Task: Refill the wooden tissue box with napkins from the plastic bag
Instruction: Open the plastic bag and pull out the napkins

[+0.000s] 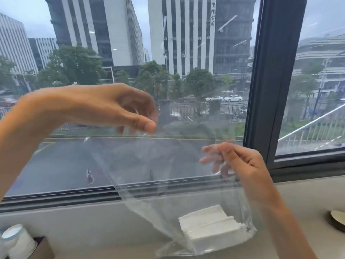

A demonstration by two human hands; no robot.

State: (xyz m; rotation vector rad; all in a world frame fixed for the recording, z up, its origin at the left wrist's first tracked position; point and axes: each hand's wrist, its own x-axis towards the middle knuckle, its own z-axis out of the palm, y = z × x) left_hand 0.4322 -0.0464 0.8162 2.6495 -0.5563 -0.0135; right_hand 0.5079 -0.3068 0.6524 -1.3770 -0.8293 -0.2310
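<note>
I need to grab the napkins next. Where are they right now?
In the head view, the napkins lie low, right of centre, at the bottom of the bag, below the right hand pinching its rim.

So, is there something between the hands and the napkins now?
Yes: the clear plastic bag. Both the left hand and right hand pinch its upper edge, while the napkins lie inside at its bottom.

The left hand is smeared by motion, its fingertips mostly hidden behind the thumb where it pinches the clear plastic bag. At the lower left edge a white paper cup and a brown wooden box are cut off, as is a dark round dish at the right edge.
</note>
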